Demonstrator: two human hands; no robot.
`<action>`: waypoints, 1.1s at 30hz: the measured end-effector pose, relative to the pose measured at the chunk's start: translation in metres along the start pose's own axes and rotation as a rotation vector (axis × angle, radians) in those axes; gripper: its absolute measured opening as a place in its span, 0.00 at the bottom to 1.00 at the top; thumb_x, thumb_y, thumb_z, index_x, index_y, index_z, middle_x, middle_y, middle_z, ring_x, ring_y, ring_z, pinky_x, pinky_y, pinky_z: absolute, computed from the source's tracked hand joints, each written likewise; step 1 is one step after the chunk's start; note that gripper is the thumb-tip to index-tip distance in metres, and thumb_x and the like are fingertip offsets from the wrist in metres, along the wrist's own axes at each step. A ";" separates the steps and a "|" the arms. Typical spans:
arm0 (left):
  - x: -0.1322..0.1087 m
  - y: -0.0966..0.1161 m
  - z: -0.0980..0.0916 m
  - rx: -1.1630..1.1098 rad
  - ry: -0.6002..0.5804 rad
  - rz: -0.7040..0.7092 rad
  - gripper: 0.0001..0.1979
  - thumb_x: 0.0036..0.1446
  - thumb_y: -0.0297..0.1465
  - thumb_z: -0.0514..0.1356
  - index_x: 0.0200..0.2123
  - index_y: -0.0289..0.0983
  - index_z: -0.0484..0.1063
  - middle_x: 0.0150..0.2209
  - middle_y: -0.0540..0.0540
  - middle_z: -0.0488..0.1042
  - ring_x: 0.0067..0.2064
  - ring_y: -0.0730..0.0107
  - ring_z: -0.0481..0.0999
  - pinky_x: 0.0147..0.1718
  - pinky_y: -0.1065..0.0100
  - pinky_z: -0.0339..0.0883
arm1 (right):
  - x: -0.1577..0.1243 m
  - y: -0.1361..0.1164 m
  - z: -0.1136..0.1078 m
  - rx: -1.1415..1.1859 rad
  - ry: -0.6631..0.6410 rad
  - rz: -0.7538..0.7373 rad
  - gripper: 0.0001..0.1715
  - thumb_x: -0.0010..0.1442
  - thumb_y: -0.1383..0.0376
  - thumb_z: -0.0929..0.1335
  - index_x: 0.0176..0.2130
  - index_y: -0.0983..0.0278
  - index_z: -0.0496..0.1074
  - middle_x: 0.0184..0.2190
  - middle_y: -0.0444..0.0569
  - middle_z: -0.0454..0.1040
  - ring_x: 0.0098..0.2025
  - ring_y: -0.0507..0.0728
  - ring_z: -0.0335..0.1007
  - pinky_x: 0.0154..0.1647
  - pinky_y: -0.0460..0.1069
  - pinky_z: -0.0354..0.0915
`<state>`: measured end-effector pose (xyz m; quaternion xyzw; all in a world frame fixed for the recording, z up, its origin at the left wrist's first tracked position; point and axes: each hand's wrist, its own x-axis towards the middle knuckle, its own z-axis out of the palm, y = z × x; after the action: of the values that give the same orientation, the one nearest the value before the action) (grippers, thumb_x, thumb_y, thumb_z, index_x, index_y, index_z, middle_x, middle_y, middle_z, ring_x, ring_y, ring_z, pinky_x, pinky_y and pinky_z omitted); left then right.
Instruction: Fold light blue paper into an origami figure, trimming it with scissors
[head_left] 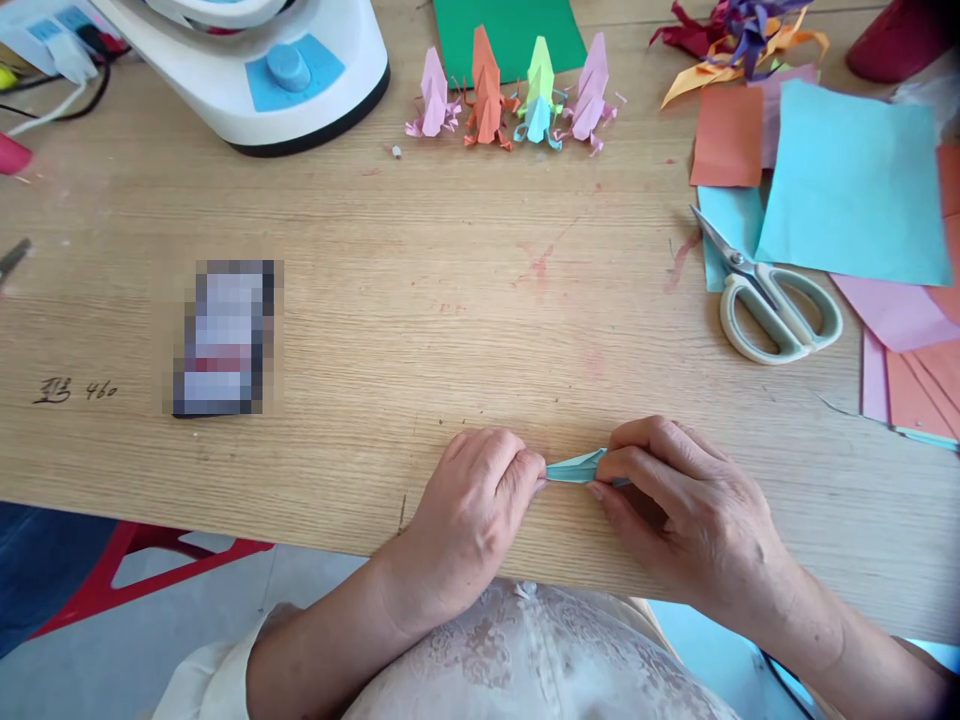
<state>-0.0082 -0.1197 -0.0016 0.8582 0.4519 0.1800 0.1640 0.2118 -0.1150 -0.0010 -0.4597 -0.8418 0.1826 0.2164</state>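
Note:
Near the front edge of the table, a narrow strip of folded light-blue paper (pixel 571 469) stretches between my two hands. My left hand (pixel 484 490) is closed, pinching its left end between thumb and fingers. On the other end, my right hand (pixel 675 490) is closed too, thumb below and fingers above, covering part of the paper. At the far side stand several folded paper figures with curled limbs: a pink one (pixel 433 95), an orange one (pixel 487 92), a green and blue one (pixel 538 95) and another pink one (pixel 591 92).
Scissors (pixel 780 300) lie on the right, beside square light-blue paper (pixel 855 185) and orange sheets (pixel 726 138). Curled paper strips (pixel 742 40) sit behind. On the left are a blurred phone (pixel 223 340) and a white device with a blue knob (pixel 289 68). Green paper (pixel 510 40) lies at the back.

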 end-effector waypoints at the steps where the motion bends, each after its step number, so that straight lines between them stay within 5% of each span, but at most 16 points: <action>1: 0.000 0.000 0.000 0.008 -0.006 -0.003 0.07 0.67 0.25 0.53 0.35 0.35 0.68 0.33 0.48 0.68 0.33 0.71 0.67 0.36 0.65 0.63 | 0.000 -0.001 0.000 0.001 0.003 0.011 0.04 0.61 0.72 0.67 0.34 0.64 0.71 0.35 0.49 0.69 0.34 0.54 0.66 0.35 0.51 0.62; 33: 0.006 0.006 0.005 -0.044 0.040 -0.149 0.07 0.62 0.24 0.53 0.30 0.36 0.65 0.32 0.47 0.66 0.33 0.68 0.65 0.34 0.63 0.62 | 0.005 -0.010 0.004 -0.019 -0.027 0.159 0.05 0.59 0.69 0.67 0.31 0.62 0.66 0.34 0.47 0.66 0.32 0.54 0.62 0.32 0.51 0.58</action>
<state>0.0011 -0.1187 -0.0021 0.8146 0.5137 0.1943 0.1865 0.2006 -0.1156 0.0019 -0.5245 -0.8072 0.1974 0.1854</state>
